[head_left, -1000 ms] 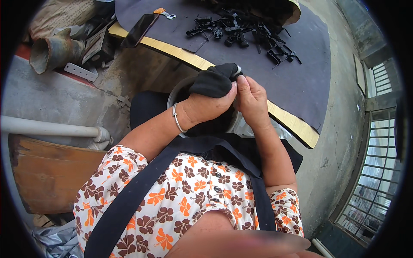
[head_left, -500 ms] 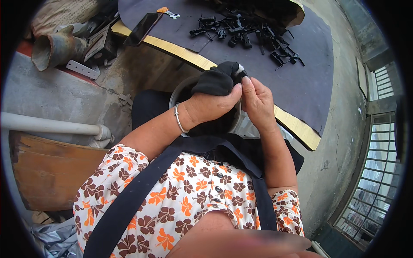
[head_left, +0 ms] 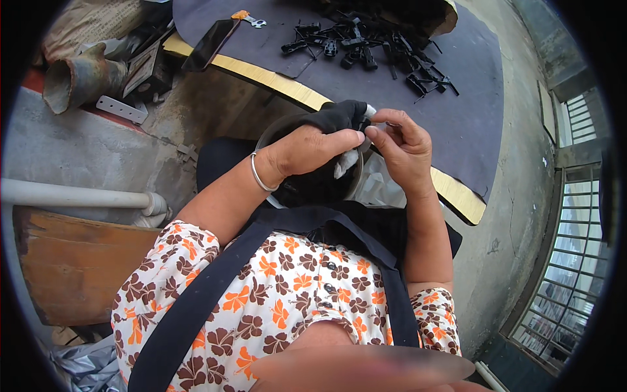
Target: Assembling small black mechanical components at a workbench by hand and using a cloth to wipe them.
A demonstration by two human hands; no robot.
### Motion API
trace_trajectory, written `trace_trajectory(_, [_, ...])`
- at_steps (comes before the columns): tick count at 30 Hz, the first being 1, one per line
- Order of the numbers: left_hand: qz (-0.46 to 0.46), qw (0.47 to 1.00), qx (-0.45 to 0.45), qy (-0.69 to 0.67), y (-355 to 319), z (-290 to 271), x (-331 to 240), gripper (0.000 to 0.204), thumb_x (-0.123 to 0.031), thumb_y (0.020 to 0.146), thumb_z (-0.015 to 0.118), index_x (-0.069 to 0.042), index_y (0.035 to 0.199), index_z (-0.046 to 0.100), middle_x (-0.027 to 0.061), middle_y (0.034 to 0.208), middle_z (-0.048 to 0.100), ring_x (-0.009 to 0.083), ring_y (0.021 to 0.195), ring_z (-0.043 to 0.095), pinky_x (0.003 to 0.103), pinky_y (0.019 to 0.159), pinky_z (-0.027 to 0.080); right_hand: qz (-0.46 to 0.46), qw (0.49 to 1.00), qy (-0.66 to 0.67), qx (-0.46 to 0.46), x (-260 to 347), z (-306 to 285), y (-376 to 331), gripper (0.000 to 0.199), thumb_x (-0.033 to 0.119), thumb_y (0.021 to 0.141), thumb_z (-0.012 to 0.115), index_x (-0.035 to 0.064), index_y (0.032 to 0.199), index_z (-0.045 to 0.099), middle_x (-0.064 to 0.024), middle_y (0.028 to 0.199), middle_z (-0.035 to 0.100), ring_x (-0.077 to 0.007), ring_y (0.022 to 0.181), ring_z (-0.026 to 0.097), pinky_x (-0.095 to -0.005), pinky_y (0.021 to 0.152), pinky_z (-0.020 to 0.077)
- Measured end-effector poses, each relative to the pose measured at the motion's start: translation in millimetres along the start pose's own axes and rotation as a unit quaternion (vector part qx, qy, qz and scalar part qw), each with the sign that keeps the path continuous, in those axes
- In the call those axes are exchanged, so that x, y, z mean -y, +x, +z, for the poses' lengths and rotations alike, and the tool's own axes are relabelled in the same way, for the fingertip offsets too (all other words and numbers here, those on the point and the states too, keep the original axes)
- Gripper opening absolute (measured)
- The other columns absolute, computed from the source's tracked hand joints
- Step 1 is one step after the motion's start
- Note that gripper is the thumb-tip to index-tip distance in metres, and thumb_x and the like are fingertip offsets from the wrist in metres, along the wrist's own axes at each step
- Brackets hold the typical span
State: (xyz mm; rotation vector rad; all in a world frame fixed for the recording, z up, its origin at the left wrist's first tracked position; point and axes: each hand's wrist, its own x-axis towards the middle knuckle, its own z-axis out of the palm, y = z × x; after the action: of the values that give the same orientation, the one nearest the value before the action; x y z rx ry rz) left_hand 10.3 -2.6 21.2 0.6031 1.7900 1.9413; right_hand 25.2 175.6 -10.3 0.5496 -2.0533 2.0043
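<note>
My left hand [head_left: 317, 140] has a black covering over its fingers, with white wrapping at some fingertips, and is closed on a small black part [head_left: 366, 123] between thumb and fingers. From the right, the thumb and forefinger of my bare right hand [head_left: 406, 147] pinch at the same part. Its exact shape is mostly hidden by the fingers. Both hands are over a bucket [head_left: 359, 181] with a dark inside, set between my lap and the table edge. On the table beyond lies a loose pile of black plastic pieces [head_left: 356, 42] with thin rods.
The table [head_left: 457, 137] has a dark cover and a yellowish edge. A phone [head_left: 210, 46] and an orange-handled metal tool [head_left: 250, 18] lie at its far left. Further left are a rusty pipe fitting [head_left: 78, 78], a white perforated strip [head_left: 122, 109] and a white pipe [head_left: 78, 195].
My left hand has turned, so a white-wrapped fingertip now shows below it. My right hand has shifted slightly right, its forefinger lifted and bent more. The view has moved a little.
</note>
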Motion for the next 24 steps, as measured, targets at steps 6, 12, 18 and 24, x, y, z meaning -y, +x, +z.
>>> trace_trajectory(6, [-0.003, 0.998, -0.038, 0.057, 2.0, -2.1, 10.9, 0.029, -0.009, 0.084, 0.052, 0.001, 0.111, 0.050, 0.0051, 0.088, 0.057, 0.0096, 0.077, 0.051, 0.025, 0.069, 0.045, 0.111, 0.993, -0.027, 0.023, 10.1, -4.6, 2.2, 0.020, 0.014, 0.089, 0.059, 0.0026, 0.074, 0.053, 0.0041, 0.073, 0.048, -0.0047, 0.065, 0.041, -0.0196, 0.057, 0.0356])
trace_trajectory(12, [0.198, 0.943, -0.065, 0.260, 5.5, 4.0, 15.9, 0.006, -0.002, 0.083, 0.051, 0.003, 0.085, 0.055, 0.0127, 0.091, 0.058, 0.0171, 0.073, 0.055, 0.029, 0.068, 0.046, 0.150, 0.972, -0.145, 0.106, 9.7, 1.4, 2.0, 0.030, 0.024, 0.095, 0.049, -0.0009, 0.080, 0.056, 0.0031, 0.068, 0.049, -0.0064, 0.066, 0.040, -0.0235, 0.059, 0.0382])
trace_trajectory(18, [0.252, 0.880, -0.057, 0.398, 0.9, 1.5, 14.7, 0.004, 0.002, 0.079, 0.052, 0.005, 0.079, 0.054, 0.0209, 0.093, 0.057, 0.0299, 0.078, 0.056, 0.036, 0.073, 0.047, 0.089, 0.991, -0.080, 0.065, -7.5, 19.7, -4.4, 0.031, 0.025, 0.096, 0.047, -0.0006, 0.081, 0.056, 0.0049, 0.067, 0.048, -0.0053, 0.066, 0.040, -0.0222, 0.059, 0.0380])
trace_trajectory(24, [0.336, 0.853, -0.094, 0.389, -3.4, -4.8, 27.3, 0.008, 0.001, 0.079, 0.052, 0.006, 0.084, 0.055, 0.0198, 0.091, 0.057, 0.0294, 0.080, 0.056, 0.035, 0.073, 0.047, 0.129, 0.987, -0.007, 0.093, -0.5, 24.6, 2.3, 0.031, 0.026, 0.095, 0.049, -0.0002, 0.080, 0.056, 0.0051, 0.065, 0.046, -0.0052, 0.065, 0.040, -0.0221, 0.057, 0.0373])
